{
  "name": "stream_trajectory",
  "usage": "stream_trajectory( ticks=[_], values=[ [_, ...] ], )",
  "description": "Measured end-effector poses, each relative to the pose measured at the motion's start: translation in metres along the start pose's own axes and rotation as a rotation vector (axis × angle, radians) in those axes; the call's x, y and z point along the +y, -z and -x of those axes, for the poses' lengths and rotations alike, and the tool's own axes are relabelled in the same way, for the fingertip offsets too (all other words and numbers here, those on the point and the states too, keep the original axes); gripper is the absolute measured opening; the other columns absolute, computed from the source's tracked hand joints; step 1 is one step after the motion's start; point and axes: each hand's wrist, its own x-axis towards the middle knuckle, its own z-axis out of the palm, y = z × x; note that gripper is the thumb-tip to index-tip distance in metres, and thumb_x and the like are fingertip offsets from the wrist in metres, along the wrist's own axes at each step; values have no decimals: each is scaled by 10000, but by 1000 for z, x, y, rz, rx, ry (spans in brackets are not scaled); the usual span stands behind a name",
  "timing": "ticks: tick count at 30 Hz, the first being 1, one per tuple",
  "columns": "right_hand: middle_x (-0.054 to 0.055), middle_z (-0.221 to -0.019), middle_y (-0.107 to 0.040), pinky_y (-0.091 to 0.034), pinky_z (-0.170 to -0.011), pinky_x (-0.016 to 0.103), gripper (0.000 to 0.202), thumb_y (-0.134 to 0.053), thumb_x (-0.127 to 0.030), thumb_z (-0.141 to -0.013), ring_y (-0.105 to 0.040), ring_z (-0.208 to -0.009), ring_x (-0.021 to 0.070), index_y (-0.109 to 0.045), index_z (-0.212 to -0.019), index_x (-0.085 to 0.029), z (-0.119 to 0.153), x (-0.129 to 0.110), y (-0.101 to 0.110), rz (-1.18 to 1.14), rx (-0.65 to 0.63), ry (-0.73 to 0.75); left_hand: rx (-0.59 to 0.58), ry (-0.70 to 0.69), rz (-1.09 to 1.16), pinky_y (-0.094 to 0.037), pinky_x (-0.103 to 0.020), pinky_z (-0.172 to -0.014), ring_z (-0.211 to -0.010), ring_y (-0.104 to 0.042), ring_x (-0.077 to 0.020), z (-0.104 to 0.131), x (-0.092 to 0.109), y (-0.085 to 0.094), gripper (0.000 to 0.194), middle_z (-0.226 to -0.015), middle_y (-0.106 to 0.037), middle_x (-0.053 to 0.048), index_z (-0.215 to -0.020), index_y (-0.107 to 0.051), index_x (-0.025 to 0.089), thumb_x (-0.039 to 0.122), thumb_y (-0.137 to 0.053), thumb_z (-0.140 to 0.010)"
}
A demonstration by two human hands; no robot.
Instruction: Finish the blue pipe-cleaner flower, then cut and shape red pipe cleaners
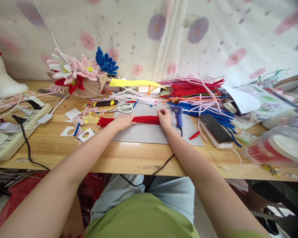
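A bundle of red pipe cleaners [146, 119] lies lengthwise across a grey cutting mat [144, 135], its left end reaching past the mat. My left hand [124, 121] is closed over the bundle left of its middle, thumb along the near side. At the right end, my right hand [164, 118] has its fingers curled around the tips of the pipe cleaners. Just right of that hand, a blue glue gun [178, 116] rests on the mat. White-handled scissors [125, 108] lie behind my left hand.
Behind the mat are piles of red pipe cleaners [196, 88] and blue pipe cleaners [213, 115]. A phone [215, 128] and a bagged cup [270, 148] stand right. Left are paper scraps [86, 135], a power strip [22, 132] and a fan-shaped basket [94, 86] with fuzzy flowers.
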Motion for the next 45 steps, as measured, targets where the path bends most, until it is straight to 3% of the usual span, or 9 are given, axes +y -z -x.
stream_trajectory(
  ticks=[5, 11, 23, 30, 34, 37, 39, 41, 45],
  values=[
    [75, -894, -640, -436, -776, 340, 160, -515, -333, -811, -568, -845, 205, -599, -829, -197, 9, 13, 25, 295, -199, 402, 59, -17, -68, -438, -368, -851, -1035, -601, -301, -31, -7, -3, 422, -1110, -616, -205, -1134, -508, 97, 430, -368, -916],
    [104, -960, -638, -449, -803, 361, 223, -524, -359, -826, -579, -890, 226, -605, -944, -187, -1, 25, 52, 402, -298, 536, 86, 10, -77, -413, -367, -889, -1076, -581, -298, -64, -21, -2, 411, -1137, -605, -211, -1153, -504, 88, 403, -387, -918],
    [90, -931, -648, -464, -794, 344, 151, -504, -282, -828, -591, -866, 204, -598, -898, -185, -7, 30, 54, 390, -276, 501, 123, 180, -203, -414, -368, -863, -1027, -580, -291, -85, -58, -1, 435, -1119, -557, -189, -1160, -491, 118, 450, -344, -919],
    [87, -922, -667, -458, -765, 307, 179, -472, -278, -839, -608, -857, 196, -614, -892, -183, 0, 24, 54, 449, -260, 533, 161, -26, -272, -383, -370, -913, -1086, -525, -288, -68, -55, -4, 473, -1158, -522, -165, -1220, -479, 145, 477, -357, -907],
    [75, -771, -679, -408, -660, 281, 331, -399, -391, -875, -622, -742, 191, -621, -734, -190, 10, -2, 83, 667, -133, 422, 163, -129, -239, -355, -380, -966, -1138, -492, -297, -52, -59, -4, 572, -1172, -534, -160, -1238, -486, 138, 561, -398, -863],
    [91, -627, -631, -383, -615, 305, 539, -372, -626, -829, -624, -711, 238, -589, -592, -192, 5, -13, 122, 956, -138, 106, 218, -128, -116, -312, -398, -1025, -1199, -463, -297, -45, -60, 2, 687, -1250, -520, -160, -1315, -422, 138, 617, -426, -823],
    [119, -680, -639, -401, -643, 336, 589, -473, -753, -690, -625, -755, 275, -606, -632, -182, -3, -9, 141, 1069, -174, -45, 289, -100, -20, -314, -406, -1032, -1206, -466, -288, -45, -54, 7, 678, -1270, -519, -159, -1338, -394, 137, 590, -427, -834],
    [138, -818, -658, -420, -681, 360, 607, -541, -751, -631, -619, -816, 286, -624, -777, -168, -13, 3, 147, 1031, -121, -49, 374, -77, 72, -342, -407, -1015, -1190, -482, -280, -48, -41, 11, 611, -1258, -531, -163, -1326, -401, 121, 516, -427, -862],
    [104, -871, -651, -439, -714, 346, 438, -646, -569, -630, -604, -833, 249, -610, -788, -162, -25, 31, 128, 648, -162, 52, 517, -91, 228, -373, -396, -1010, -1170, -494, -264, -51, -1, 4, 456, -1226, -545, -177, -1242, -464, 76, 356, -436, -882]
  ],
)
